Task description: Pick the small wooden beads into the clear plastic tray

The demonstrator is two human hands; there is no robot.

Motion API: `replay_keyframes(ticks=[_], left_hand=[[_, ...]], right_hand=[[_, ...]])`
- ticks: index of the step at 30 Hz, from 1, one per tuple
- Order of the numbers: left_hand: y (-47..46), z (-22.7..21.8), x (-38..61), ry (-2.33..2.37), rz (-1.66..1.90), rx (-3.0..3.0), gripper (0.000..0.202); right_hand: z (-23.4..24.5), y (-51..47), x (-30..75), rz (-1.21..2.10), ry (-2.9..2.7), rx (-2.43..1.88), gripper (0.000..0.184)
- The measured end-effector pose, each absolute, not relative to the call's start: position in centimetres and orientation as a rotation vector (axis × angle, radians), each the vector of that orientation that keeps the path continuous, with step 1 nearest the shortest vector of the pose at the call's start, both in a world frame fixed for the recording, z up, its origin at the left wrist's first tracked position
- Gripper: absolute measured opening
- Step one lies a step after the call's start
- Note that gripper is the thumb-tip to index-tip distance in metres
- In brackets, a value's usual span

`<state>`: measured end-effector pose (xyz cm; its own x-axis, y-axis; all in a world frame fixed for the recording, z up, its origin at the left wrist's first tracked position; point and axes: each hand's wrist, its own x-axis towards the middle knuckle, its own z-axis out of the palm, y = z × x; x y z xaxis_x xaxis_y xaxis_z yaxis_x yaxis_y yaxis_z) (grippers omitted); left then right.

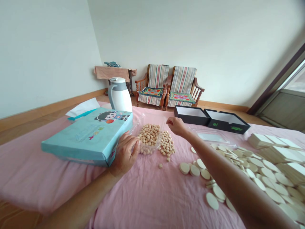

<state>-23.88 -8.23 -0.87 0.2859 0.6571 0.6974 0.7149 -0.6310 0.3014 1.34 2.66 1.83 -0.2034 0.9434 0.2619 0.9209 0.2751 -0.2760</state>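
A clear plastic container point(155, 150) filled with small round wooden beads point(149, 135) sits at the middle of the pink-covered table. At its near left side, my left hand point(125, 153) is closed, with curled fingers and the thumb against the container's wall. My right hand point(177, 126) is closed beside the container's far right corner, its fingertips pinched together; whatever is between them is hidden. Loose beads point(167, 143) lie in a pile against the container's right side, and one stray bead point(160, 165) rests nearer to me.
A light blue box point(83, 136) stands at left, with a white thermos jug point(121, 97) behind it. Two black boxes point(227, 122) and a clear lid point(212, 137) are at right. Wooden discs point(259, 175) and stacked pale blocks point(274, 148) cover the right side.
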Motion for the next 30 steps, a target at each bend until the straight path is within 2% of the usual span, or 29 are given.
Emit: replay_keyframes(ticks=[7, 15, 21, 24, 27, 30], left_hand=[[-8.2, -0.9, -23.9, -1.302, -1.295, -2.467, 0.022], [-8.2, -0.9, -23.9, -1.307, -1.283, -2.471, 0.022], [-8.1, -0.8, -23.8, -1.298, -1.287, -2.455, 0.022], [-8.1, -0.9, -23.8, -1.302, -1.296, -2.454, 0.022], [-8.2, -0.9, -23.9, -1.301, -1.297, -2.465, 0.023], [-8.3, -0.8, -23.9, -1.301, -1.301, -2.467, 0.023]], right_hand=[[-1.7, 3.9, 2.5, 0.178, -2.394, -1.688, 0.039], [-1.9, 2.7, 3.2, 0.131, -2.444, -1.646, 0.024], [1.1, 1.6, 3.4, 0.041, -2.167, -1.673, 0.022], [3.5, 0.8, 1.6, 0.199, -1.979, -1.380, 0.015], [5.0, 0.2, -0.3, 0.418, -1.952, -1.092, 0.018], [5.3, 0.1, -0.6, 0.413, -1.885, -1.074, 0.019]])
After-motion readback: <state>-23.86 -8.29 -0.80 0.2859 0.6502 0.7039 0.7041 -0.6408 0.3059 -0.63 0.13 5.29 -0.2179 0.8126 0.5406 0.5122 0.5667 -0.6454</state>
